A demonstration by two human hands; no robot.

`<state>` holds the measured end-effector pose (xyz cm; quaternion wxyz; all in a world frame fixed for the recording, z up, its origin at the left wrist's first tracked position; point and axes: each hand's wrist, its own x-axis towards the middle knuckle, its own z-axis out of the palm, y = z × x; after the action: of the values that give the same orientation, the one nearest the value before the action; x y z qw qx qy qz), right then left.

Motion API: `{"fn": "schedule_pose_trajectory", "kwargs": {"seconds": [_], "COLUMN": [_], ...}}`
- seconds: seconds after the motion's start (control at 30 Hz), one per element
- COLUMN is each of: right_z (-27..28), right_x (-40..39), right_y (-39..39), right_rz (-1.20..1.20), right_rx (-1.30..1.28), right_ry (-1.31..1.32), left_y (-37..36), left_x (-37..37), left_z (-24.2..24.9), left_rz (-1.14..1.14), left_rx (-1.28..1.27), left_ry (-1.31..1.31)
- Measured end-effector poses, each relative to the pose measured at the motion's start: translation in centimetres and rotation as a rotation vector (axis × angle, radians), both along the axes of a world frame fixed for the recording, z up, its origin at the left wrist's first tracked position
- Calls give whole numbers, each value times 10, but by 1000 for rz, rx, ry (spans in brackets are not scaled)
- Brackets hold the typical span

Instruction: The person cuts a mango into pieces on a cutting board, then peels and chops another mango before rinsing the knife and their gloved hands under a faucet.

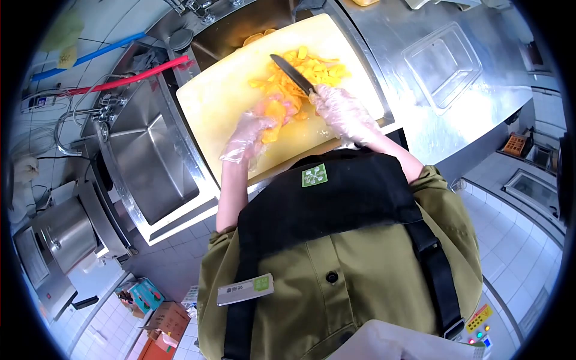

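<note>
My right hand [345,114], in a clear plastic glove, is closed round the handle of a dark-bladed knife [290,72]. The blade points up and to the left over a pile of orange-yellow pieces [324,71]. To the left, my gloved left hand [247,133] is closed on a larger orange-yellow piece [275,115], low over the board. Both hands are above a large pale cutting board [210,102], which lies tilted across the sink unit. Some of my left fingertips are hard to make out among the pieces.
A steel sink basin [147,150] is left of the board, with taps and red and blue hoses beyond it. More orange pieces [257,38] lie in the basin behind the board. On the right steel counter sits a clear plastic tray [443,67].
</note>
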<state>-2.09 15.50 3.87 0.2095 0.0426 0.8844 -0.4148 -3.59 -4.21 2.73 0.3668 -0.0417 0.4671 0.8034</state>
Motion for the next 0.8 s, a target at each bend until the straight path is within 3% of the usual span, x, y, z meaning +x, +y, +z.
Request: {"fn": "schedule_pose_trajectory", "kwargs": {"seconds": [0.07, 0.13, 0.23, 0.33, 0.37, 0.5, 0.57, 0.63, 0.7, 0.73, 0.77, 0.8], "right_z": [10, -12, -4, 5, 2, 32, 38, 44, 46, 35, 27, 19], "right_x": [-6, -5, -5, 9, 11, -1, -14, -31, -67, -87, -104, -124], "right_y": [1, 4, 36, 80, 92, 90, 82, 67, 45, 39, 24, 3], "right_rz": [0, 70, 81, 27, -6, -135, -172, -200, -144, 7, -117, -274], "right_rx": [-162, -256, -301, -173, -253, -386, -493, -535, -578, -665, -749, -987], "right_ry": [-252, -127, -264, -363, -360, -407, -399, -382, -329, -191, -233, -335], "left_y": [1, 11, 4, -16, -22, -33, -28, -26, -49, -49, -53, -45], "left_x": [-2, -3, -16, -40, -51, -142, -189, -229, -268, -271, -254, -221], "left_z": [0, -2, 5, 27, 32, 8, -6, -46, -117, -112, -114, -76], "left_rz": [-113, -187, -122, -236, -292, -173, -46, 88, 2, 6, 26, 77], "left_rx": [-157, -295, 20, -82, -130, -227, -288, -452, -919, -1171, -982, -810], "left_ry": [46, 86, -45, 40, 71, 346, 331, 417, 880, 1082, 860, 635]}}
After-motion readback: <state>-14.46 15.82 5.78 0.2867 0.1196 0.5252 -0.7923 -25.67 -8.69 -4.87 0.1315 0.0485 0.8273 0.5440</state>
